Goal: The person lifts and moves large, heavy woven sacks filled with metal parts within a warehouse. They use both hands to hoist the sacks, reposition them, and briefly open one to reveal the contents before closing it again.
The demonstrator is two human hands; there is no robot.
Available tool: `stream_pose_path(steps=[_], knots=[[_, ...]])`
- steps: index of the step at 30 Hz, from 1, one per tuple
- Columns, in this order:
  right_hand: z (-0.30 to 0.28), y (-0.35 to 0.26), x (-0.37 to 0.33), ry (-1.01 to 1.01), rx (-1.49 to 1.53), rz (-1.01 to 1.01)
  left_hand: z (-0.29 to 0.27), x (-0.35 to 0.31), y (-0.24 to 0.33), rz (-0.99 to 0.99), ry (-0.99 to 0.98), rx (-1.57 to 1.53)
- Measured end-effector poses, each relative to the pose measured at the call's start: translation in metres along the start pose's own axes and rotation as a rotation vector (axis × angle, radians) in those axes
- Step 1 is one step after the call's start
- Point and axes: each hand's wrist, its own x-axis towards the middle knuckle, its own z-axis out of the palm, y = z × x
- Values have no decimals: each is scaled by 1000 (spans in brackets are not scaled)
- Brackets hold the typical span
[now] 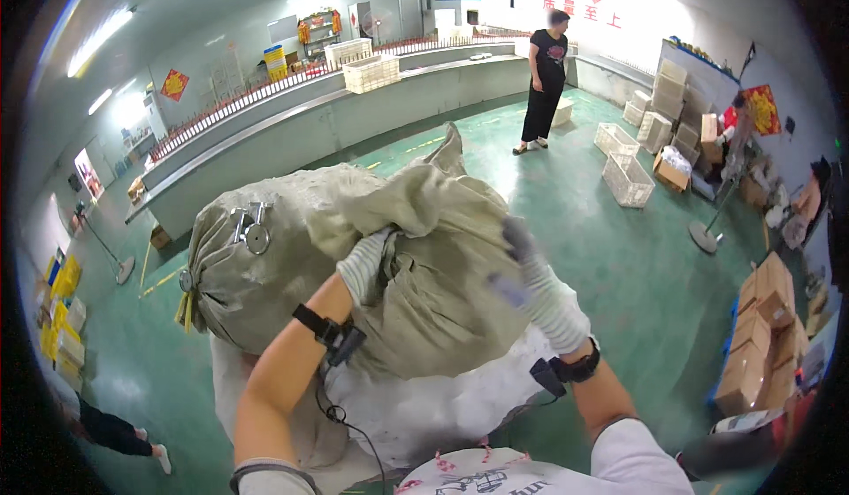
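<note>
Grey-green woven cloth makes up the big sack before me, creased and lumpy, lying across the white bulging bags; its tied left end reaches to their left edge, with yellow ties hanging there. Near that end, shiny metal pieces rest on top of the cloth.

With my left hand, in a striped glove, I reach under a thick fold near the middle of the sack; the fingers are hidden, so I cannot tell whether they clamp the cloth. My right hand, gloved too and blurred, is at the sack's right edge, thumb and fingers apart. I wear a black strap on each of my 2 wrists.

Around me the floor is glossy green with yellow lines. Beyond the sack runs a long grey counter, with white crates along its top edge. Near its right end stands 1 person in black. To the right are 2 pale crates on the floor, a stand with a round base, and brown cartons on a blue pallet. Yellow crates sit at far left.
</note>
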Motion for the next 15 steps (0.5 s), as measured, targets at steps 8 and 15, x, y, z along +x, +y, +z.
stream_pose_path(steps=[8, 15], knots=[[99, 28, 45, -570, 121, 70, -10, -88, -42, 389, -73, 173], [99, 75, 31, -398, 734, 379, 3, -148, -13, 1254, -39, 2082]])
